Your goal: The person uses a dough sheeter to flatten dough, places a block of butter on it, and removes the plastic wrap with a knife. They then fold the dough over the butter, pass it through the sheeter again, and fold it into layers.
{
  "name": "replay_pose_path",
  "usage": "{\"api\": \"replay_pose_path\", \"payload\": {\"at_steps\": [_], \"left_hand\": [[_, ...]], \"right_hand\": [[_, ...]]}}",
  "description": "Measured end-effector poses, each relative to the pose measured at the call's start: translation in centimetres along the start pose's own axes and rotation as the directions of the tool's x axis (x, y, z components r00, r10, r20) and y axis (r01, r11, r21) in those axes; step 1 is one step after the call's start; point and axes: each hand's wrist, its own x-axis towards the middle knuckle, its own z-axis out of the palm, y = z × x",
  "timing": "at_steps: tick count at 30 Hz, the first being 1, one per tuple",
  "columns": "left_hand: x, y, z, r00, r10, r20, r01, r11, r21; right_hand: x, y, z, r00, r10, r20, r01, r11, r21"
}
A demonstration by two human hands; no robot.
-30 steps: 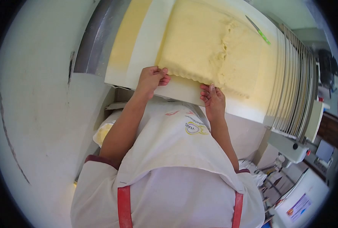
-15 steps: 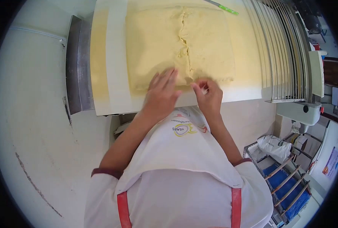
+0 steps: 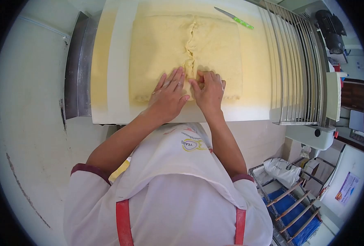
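A large, pale yellow slab of dough (image 3: pixel 157 49) lies flat, with a ragged seam (image 3: pixel 191 39) running down its middle from the far edge towards me. On the dough left of the seam rests my left hand (image 3: pixel 167 96), palm down and fingers stretched out, holding nothing. My right hand (image 3: pixel 209 91) is at the seam's near end, its thumb and curled fingers pinching dough along the right side. Flour or dough marks the fingers of both hands. The exact bit of dough in the right fingertips is partly hidden.
The dough sits on a pale work surface (image 3: pixel 255 82). Beyond its far right corner lies a knife (image 3: pixel 243 23) with a green handle. A metal bar guard (image 3: pixel 296 82) stands at the right, a metal ledge (image 3: pixel 79 74) at the left. A rack (image 3: pixel 288 197) is lower right.
Both hands have moved farther onto the dough, away from its near edge. My right hand has gone from the edge to the seam. The view has shifted slightly, showing the whole knife.
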Motion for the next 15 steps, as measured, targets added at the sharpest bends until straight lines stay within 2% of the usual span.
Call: {"api": "replay_pose_path", "payload": {"at_steps": [3,6,9,12,15], "left_hand": [[0.6,0.6,0.8,0.999,-0.040,-0.014,0.040,0.999,0.034],[0.5,0.2,0.0,1.000,-0.029,0.007,0.029,0.999,-0.028],[0.7,-0.5,-0.8,0.994,-0.050,-0.097,0.038,0.992,-0.122],[2.4,-1.0,0.4,0.995,-0.029,-0.099,0.032,0.999,0.026],[3.2,-1.0,0.1,0.993,-0.034,-0.116,0.038,0.999,0.035]], "right_hand": [[0.4,1.0,1.3,0.995,-0.097,-0.005,0.097,0.993,-0.069],[0.9,1.6,0.5,0.993,-0.115,0.036,0.113,0.992,0.060],[2.1,-0.7,-1.1,0.998,0.036,-0.047,-0.024,0.970,0.240],[3.5,-0.4,1.2,1.000,0.015,-0.016,-0.012,0.989,0.148],[4.2,0.4,2.3,0.999,-0.037,-0.006,0.037,0.999,0.029]]}}
